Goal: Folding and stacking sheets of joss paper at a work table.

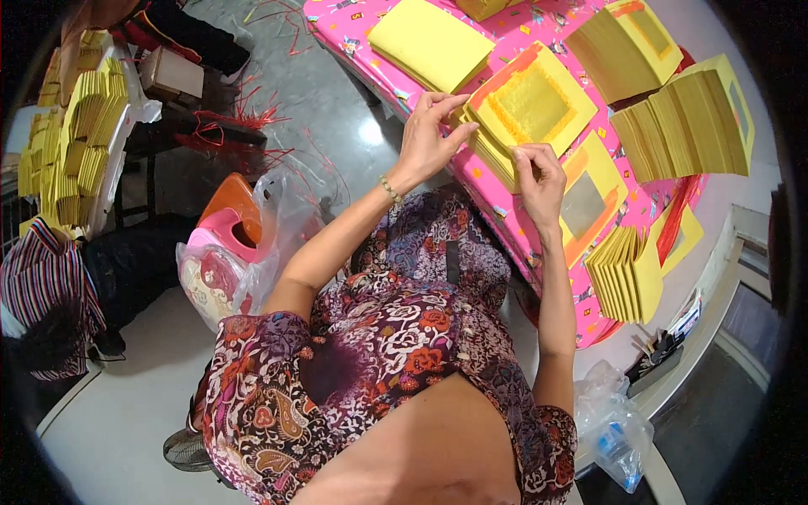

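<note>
A stack of yellow joss paper (532, 103) lies on the pink tablecloth in front of me. Its top sheet has a gold square inside an orange painted border. At the stack's left corner, my left hand (431, 139) holds the paper edges between thumb and fingers. My right hand (540, 181) pinches the near corner with thumb and curled fingers. Below the top sheets, more yellow sheets (491, 156) show their layered edges. Just right of my right hand lies another sheet with a silver-grey square (582, 204), partly covered by the stack.
A folded yellow stack (429, 44) lies beyond my left hand. Fanned bundles (686, 126) stand at right, another (624, 273) nearer. The pink table (358, 23) has its edge beside my lap. A pink stool (231, 240), plastic bags and a person in stripes (50, 290) are around me.
</note>
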{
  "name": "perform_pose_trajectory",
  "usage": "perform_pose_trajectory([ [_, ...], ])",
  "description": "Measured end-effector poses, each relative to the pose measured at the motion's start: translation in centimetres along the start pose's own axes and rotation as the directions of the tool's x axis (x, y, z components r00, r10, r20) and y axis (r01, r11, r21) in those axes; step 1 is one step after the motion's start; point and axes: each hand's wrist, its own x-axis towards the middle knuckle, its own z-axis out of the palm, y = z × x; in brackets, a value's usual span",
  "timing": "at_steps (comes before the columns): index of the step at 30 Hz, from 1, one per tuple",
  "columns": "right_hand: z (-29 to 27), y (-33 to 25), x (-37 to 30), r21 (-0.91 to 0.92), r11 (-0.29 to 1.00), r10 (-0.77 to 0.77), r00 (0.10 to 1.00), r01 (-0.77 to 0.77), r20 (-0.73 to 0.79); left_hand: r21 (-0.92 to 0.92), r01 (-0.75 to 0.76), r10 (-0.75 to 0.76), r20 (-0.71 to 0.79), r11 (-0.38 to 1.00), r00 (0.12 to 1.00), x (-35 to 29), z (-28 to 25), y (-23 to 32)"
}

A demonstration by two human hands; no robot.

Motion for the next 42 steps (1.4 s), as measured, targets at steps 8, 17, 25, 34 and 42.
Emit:
perform_pose_trajectory([
  [8,0.0,-0.2,0.0,0.001,1.000,-0.011,1.000,0.011,-0.008,0.017,-0.009,0.009,-0.001,1.000,1.000,0.1,0.1,-0.2],
  [17,-0.1,0.0,0.2,0.013,1.000,-0.017,1.000,0.017,-0.008,-0.026,0.017,-0.017,0.022,1.000,1.000,0.4,-0.1,0.3],
  [25,-0.1,0.0,-0.1,0.011,1.000,-0.016,1.000,0.016,-0.003,-0.025,-0.026,0.026,-0.008,0.999,1.000,0.1,0.0,0.1],
  [34,0.0,0.0,-0.1,0.027,0.999,-0.016,1.000,0.017,-0.015,-0.016,-0.022,0.022,0.006,1.000,1.000,0.0,-0.4,0.8],
  [42,0.2,-0.4,0.3,0.034,0.999,0.018,0.999,-0.017,-0.031,0.421,-0.666,0.616,0.270,0.616,0.740,3.5,-0.9,1.5],
])
